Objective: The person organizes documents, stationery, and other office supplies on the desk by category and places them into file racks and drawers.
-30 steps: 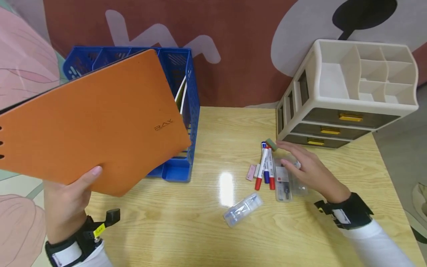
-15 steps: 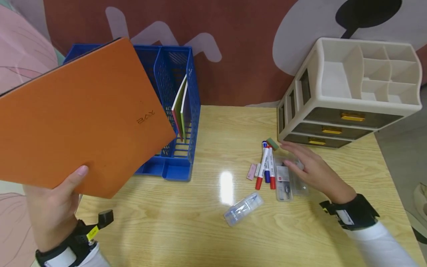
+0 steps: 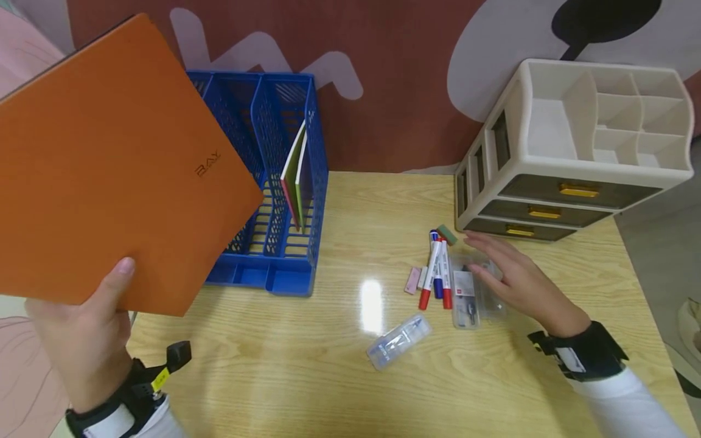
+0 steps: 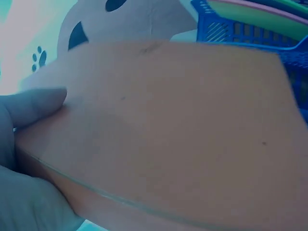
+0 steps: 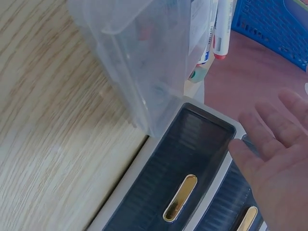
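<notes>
My left hand (image 3: 90, 340) grips a large orange notebook (image 3: 120, 176) by its lower edge, thumb on the front cover. Small dark lettering marks the cover, held up in front of the blue file rack (image 3: 290, 280) and hiding its left part. In the left wrist view the notebook (image 4: 168, 130) fills most of the picture. My right hand (image 3: 517, 283), fingers extended, hovers over the clear plastic cases (image 3: 464, 304) near the drawer unit. Left of it lie several markers (image 3: 431, 277), a green eraser (image 3: 446, 235) and a pink eraser (image 3: 412, 281).
A cream drawer unit (image 3: 517, 164) with dark drawers and top compartments stands at the back right. Thin books (image 3: 294, 176) lean in the rack's right slot. Another clear case (image 3: 399, 342) lies at the table's front middle. A patterned cloth (image 3: 394, 91) hangs behind.
The orange notebook has moved left and up with my left hand, uncovering more of the blue rack and the thin books. My right hand has shifted slightly right.
</notes>
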A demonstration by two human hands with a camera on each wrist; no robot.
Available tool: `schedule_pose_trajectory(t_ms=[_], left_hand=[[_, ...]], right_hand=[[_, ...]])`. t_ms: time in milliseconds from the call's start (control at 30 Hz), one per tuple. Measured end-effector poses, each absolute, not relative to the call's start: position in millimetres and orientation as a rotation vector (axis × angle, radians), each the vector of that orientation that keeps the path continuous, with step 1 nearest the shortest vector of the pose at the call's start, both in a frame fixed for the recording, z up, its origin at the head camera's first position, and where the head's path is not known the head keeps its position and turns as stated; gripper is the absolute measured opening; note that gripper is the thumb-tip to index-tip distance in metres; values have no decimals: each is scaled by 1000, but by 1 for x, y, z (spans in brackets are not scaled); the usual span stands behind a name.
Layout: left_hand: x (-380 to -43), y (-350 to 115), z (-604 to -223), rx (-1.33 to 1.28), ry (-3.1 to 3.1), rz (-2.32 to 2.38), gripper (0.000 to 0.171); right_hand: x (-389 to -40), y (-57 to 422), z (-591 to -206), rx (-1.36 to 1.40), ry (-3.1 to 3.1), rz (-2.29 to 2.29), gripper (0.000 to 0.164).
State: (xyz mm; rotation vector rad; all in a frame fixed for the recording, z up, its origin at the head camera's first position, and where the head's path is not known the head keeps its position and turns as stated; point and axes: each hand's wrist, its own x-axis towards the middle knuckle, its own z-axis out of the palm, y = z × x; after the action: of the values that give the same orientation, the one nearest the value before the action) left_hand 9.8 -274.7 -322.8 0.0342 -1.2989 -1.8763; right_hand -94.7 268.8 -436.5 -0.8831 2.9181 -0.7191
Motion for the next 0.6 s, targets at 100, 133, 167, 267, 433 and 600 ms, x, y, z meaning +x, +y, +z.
schedule_pose_trajectory(t_ms=[100,133,167,267,433,600], left_hand=[[7,-271,-327,138,-1343,-1793,68],[5,-270,-328,150,-1347,-1787,67],[3,-269,-329,155,-1362,-1771,66],[-3,-265,-331,181,-1382,-1747,64],[-15,-260,-335,257,-1367,-1758,63],[-27,-258,-343,273,-1350,-1787,63]], right_hand=[[-94,269,-437,-904,2940,-674,60],[-94,270,-438,-920,2949,-656,60],[-94,270,-438,-942,2957,-637,61],[-94,270,-441,-1014,2991,-567,64],[-92,271,-444,-1104,3021,-503,68],[-90,271,-444,-1101,3018,-517,68]])
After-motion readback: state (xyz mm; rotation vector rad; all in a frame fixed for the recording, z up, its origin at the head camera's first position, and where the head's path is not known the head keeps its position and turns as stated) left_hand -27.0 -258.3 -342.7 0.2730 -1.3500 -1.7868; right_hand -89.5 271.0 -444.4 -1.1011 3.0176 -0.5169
